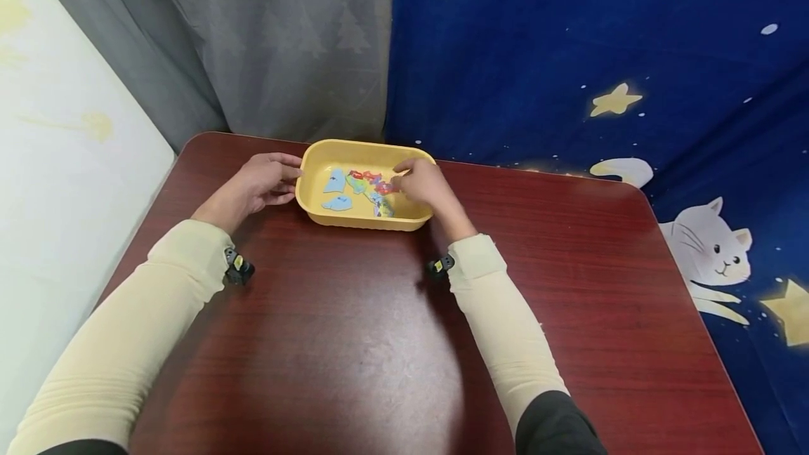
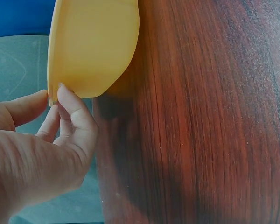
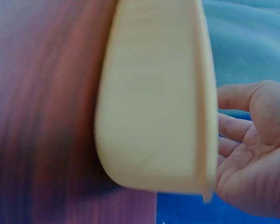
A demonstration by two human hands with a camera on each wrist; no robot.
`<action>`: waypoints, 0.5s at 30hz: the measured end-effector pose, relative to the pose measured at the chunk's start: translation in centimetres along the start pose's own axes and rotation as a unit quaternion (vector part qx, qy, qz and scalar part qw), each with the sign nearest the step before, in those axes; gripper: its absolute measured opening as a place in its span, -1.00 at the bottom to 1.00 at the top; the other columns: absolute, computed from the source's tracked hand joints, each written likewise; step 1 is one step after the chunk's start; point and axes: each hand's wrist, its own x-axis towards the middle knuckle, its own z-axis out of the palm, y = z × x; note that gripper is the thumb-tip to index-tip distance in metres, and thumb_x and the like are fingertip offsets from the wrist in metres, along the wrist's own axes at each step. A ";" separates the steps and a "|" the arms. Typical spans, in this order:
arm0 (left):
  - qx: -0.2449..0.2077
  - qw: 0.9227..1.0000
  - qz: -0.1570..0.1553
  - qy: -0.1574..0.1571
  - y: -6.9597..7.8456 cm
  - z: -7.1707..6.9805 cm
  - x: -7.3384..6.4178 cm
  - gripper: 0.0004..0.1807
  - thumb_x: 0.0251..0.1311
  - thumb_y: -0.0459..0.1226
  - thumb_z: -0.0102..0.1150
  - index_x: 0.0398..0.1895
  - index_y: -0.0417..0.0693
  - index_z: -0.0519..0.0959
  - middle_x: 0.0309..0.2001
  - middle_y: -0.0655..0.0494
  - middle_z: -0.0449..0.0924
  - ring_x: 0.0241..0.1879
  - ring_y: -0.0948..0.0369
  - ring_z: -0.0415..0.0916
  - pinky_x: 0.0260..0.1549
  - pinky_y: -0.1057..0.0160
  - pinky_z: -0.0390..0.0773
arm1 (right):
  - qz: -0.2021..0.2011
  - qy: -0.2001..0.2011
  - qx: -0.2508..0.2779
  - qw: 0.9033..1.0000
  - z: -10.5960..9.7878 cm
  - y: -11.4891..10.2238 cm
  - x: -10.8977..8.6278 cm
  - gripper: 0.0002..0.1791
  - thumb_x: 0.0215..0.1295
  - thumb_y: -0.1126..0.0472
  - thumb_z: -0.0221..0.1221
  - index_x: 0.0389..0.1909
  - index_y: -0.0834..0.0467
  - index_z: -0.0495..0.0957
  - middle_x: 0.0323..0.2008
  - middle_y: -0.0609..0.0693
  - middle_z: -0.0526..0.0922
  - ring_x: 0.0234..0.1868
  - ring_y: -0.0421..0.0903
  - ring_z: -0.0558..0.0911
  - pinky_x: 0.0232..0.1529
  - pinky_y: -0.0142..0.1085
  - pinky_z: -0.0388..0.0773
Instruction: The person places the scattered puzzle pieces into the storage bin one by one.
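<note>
A yellow plastic basin [image 1: 398, 224] sits at the table's far edge with several flat, irregular printed pieces inside, like puzzle pieces. Two light blue pieces [image 1: 338, 203] lie on its left, and red, green and multicoloured ones [image 1: 359, 184] cluster in the middle. My left hand [image 1: 264, 177] pinches the basin's left rim between thumb and fingers, as the left wrist view shows. Over the basin's right side, my right hand [image 1: 422, 181] reaches in, fingers loosely bent beside the red pieces. In the right wrist view the basin wall [image 3: 151, 102] hides those fingertips.
The basin stands on a dark red wooden table [image 1: 354, 343] with rounded far corners. Behind it hang a grey curtain [image 1: 297, 41] and a blue starry curtain [image 1: 505, 55]. A white patterned wall [image 1: 69, 146] rises on the left.
</note>
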 end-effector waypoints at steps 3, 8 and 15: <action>-0.004 1.000 0.004 -0.004 -0.1 -0.4 -0.1 -0.62 0.41 -0.21 0.03 0.25 -0.03 0.37 -0.35 0.18 0.56 -0.46 0.28 0.52 -0.34 0.34 0.63 | 0.018 0.015 0.130 0.991 -1.3 0.4 -0.4 -0.60 0.34 0.22 0.16 0.15 0.29 0.51 -0.03 0.26 0.65 -0.10 0.16 0.67 -0.14 -0.17 0.66; -0.015 1.000 0.010 -0.007 -0.1 -1.1 -0.6 -0.57 0.42 -0.14 0.01 0.28 -0.05 0.35 -0.36 0.19 0.57 -0.43 0.28 0.54 -0.30 0.35 0.64 | 0.033 0.044 0.279 0.959 -3.4 1.9 -1.0 -0.62 0.37 0.22 0.11 0.15 0.29 0.49 0.03 0.35 0.60 -0.07 0.15 0.67 -0.08 -0.14 0.65; -0.037 0.999 0.017 -0.031 -0.7 -2.0 -1.8 -0.46 0.47 -0.06 -0.10 0.41 -0.08 0.22 -0.28 0.17 0.61 -0.31 0.25 0.62 -0.17 0.31 0.64 | 0.051 0.031 0.429 0.901 -5.0 4.7 -2.2 -0.53 0.40 0.13 0.15 0.23 0.27 0.39 0.10 0.37 0.55 -0.05 0.09 0.68 -0.10 -0.20 0.65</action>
